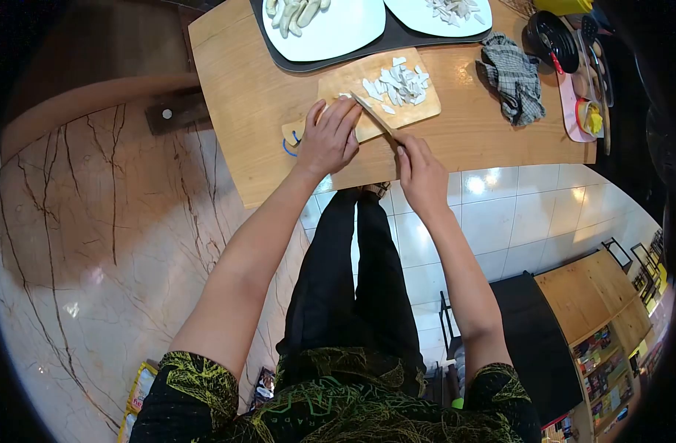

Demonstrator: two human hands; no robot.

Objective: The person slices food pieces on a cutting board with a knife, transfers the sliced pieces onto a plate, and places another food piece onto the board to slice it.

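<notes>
My right hand (423,170) is wrapped round the handle of a knife (375,115), whose blade points up and left over the wooden cutting board (430,111). Beside the blade, my left hand (330,140) has its fingers curled down on the board, pressing a pale piece (344,96) that looks like peeled banana. Most of that piece is hidden under the fingers. Right of the blade lies a loose heap of white slices (401,83). A blue cord loop (289,145) hangs at the board's left end.
A dark tray (308,65) at the back holds a white plate (345,37) of whole pale curved fruit and another plate (419,26) of slices. A checked cloth (514,77), a black pan (551,40) and a pink tray (571,111) stand at the right of the table (242,111).
</notes>
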